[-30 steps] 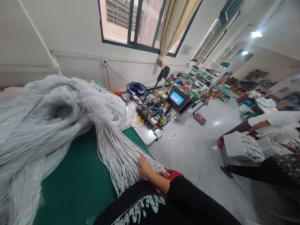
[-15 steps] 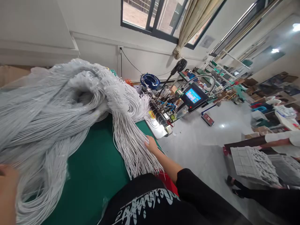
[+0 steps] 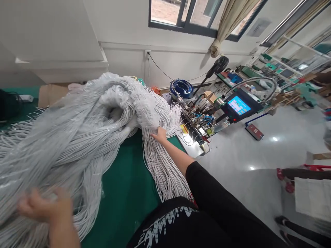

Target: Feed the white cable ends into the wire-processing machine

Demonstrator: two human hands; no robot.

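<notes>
A big heap of thin white cords (image 3: 77, 131) lies across a green table (image 3: 129, 193), with one hank hanging over the near edge. My right hand (image 3: 160, 135) reaches forward and rests on that hank where it leaves the heap, fingers curled around some strands. My left hand (image 3: 43, 208) is low at the left, blurred, with its fingers bent into the cords at the heap's near side.
Right of the heap a small machine (image 3: 199, 120) with a lit blue screen (image 3: 238, 105) and a blue bowl (image 3: 181, 88) stands at the table's end. A cardboard box (image 3: 51, 94) lies behind the heap. Another person's legs (image 3: 305, 174) show at the right on the grey floor.
My right hand has slid up the hanging hank, from its loose ends to the heap. My left hand has come into view at the lower left. The view has turned left.
</notes>
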